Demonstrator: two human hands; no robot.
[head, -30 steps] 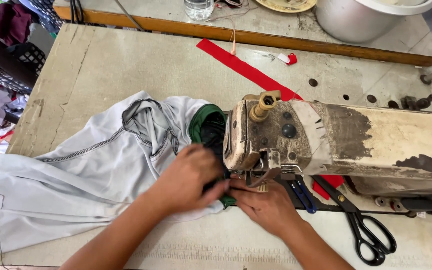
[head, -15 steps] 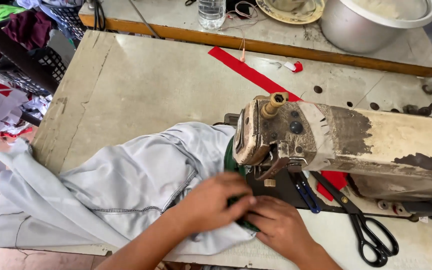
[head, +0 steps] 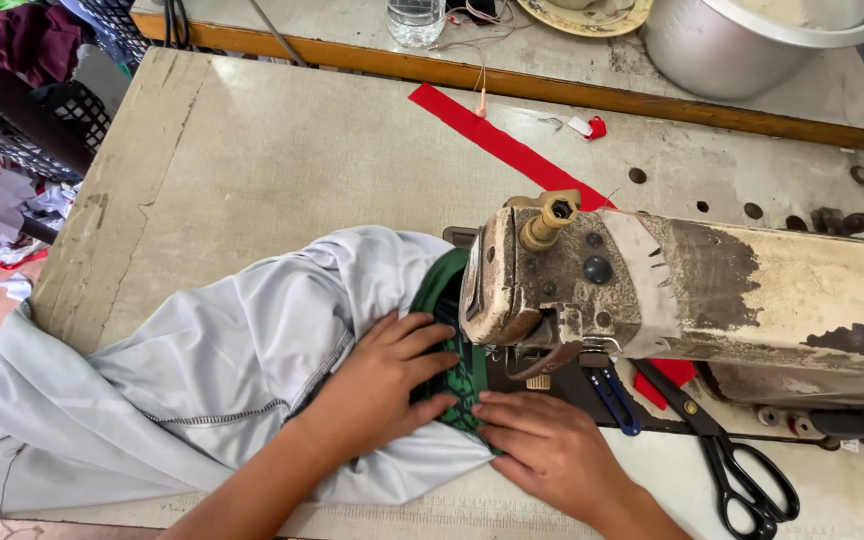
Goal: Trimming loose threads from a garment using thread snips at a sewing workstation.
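My left hand [head: 382, 375] lies flat with fingers spread on a light grey garment [head: 192, 380] and its dark green patterned trim [head: 457, 370], right beside the head of a worn beige sewing machine [head: 652, 290]. My right hand [head: 542, 445] presses flat on the same trim, just in front of the needle area. The needle and presser foot are mostly hidden behind the machine head. Most of the garment is bunched to the left and hangs off the table's left edge.
Black scissors [head: 742, 470] and a blue thread snipper [head: 614, 398] lie right of my right hand. A red fabric strip [head: 497, 140] crosses the beige table [head: 252, 170]. A metal pot [head: 752, 40], a glass [head: 417, 20] and a plate sit on the far bench.
Both hands have slid the garment and its green trim along beside the machine head. The grey fabric now bunches further left, over the table edge.
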